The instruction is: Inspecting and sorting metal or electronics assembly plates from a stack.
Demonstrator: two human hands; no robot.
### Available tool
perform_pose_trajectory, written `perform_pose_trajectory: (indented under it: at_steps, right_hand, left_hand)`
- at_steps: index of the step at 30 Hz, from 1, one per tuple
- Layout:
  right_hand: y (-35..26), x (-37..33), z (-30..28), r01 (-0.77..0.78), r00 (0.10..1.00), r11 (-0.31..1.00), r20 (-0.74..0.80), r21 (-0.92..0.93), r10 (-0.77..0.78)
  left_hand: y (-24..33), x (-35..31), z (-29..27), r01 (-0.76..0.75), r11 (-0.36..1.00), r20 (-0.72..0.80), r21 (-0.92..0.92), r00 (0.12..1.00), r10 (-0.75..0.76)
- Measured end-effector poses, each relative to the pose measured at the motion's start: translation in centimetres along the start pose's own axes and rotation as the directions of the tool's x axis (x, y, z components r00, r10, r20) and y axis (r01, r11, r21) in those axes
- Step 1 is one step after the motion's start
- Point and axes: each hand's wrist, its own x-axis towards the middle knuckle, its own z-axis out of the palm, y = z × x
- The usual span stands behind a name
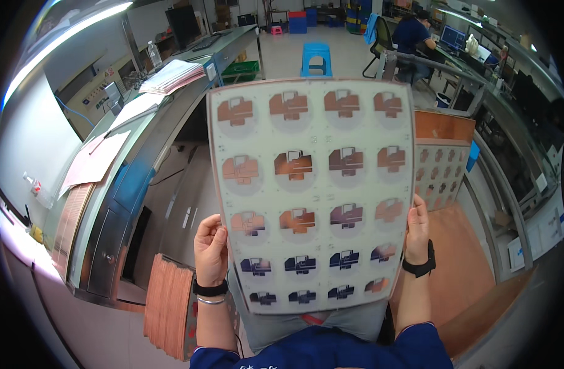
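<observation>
Upright in front of me is a large pale circuit board panel (322, 197), printed with rows of copper-coloured shapes that look darker toward its lower edge. My left hand (211, 249) is closed on the panel's left edge, thumb toward me. Its right edge is gripped by my right hand (416, 230), with fingers curled round it. Dark bands circle both wrists. To the lower left of the panel, near my left forearm, stands a thick stack of copper-coloured boards (168, 304). Another printed panel (440, 166) leans beyond my right hand.
A long workbench (116, 203) on the left carries papers (174, 77), a clear bottle (154, 54) and a monitor (182, 27). A blue stool (316, 59) stands ahead. Brown board (457, 246) lies at my right beside metal rails. A person (412, 37) sits at a far-right desk.
</observation>
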Motion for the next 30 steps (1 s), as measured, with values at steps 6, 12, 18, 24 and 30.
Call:
perform_pose_trajectory:
  at_steps: [6, 12, 18, 24, 30]
  right_hand:
    - [1.5, 1.8, -2.0, 0.241, 0.971, 0.97, -0.005, 0.035, -0.241]
    - [6.5, 3.9, -5.0, 0.037, 0.921, 0.858, 0.316, 0.512, -0.228]
    - [5.5, 0.5, -2.5, -0.201, 0.976, 0.821, 0.186, 0.535, 0.117]
    - [4.0, -0.3, -2.0, -0.238, 0.971, 0.841, 0.13, 0.486, 0.2]
    - [3.9, 0.0, -2.2, -0.228, 0.974, 0.933, 0.058, 0.28, 0.221]
  left_hand:
    - [-2.1, 0.9, 0.5, -0.239, 0.963, 0.026, 0.124, 0.971, 0.238]
    - [-3.5, 1.1, 2.0, -0.076, 0.996, -0.099, 0.048, 0.992, 0.08]
    - [-3.9, -0.4, 0.4, 0.18, 0.935, -0.019, -0.304, 0.981, -0.195]
    - [-4.4, -1.6, 0.0, 0.198, 0.943, -0.039, -0.268, 0.975, -0.217]
    - [-5.0, -1.6, -0.7, 0.195, 0.938, -0.082, -0.286, 0.971, -0.226]
